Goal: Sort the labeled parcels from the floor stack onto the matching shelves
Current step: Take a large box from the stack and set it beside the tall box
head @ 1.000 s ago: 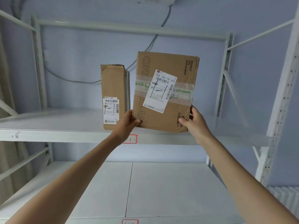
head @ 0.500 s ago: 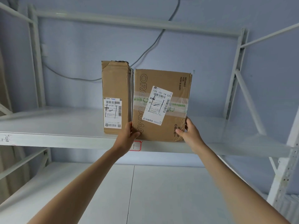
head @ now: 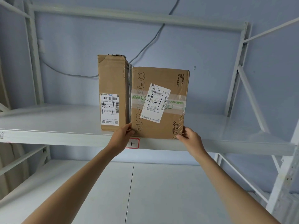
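The wide cardboard parcel (head: pixel 159 102) stands upright at the front edge of the upper shelf (head: pixel 48 136), touching the tall narrow parcel (head: pixel 113 92) on its left side. The left hand (head: pixel 120 139) pinches its lower left corner, and the right hand (head: pixel 191 139) holds the lower right corner with curled fingers.

If the fingers let go too early, the parcel could tip forward off the edge, because its base sits very near the front. A push to the left could also move the narrow parcel.

The cardboard is matte and creased, with glossy tape and a white paper label (head: pixel 155 103). The shelf is smooth white metal, with a red-framed tag (head: pixel 133 143) just below the left fingers.
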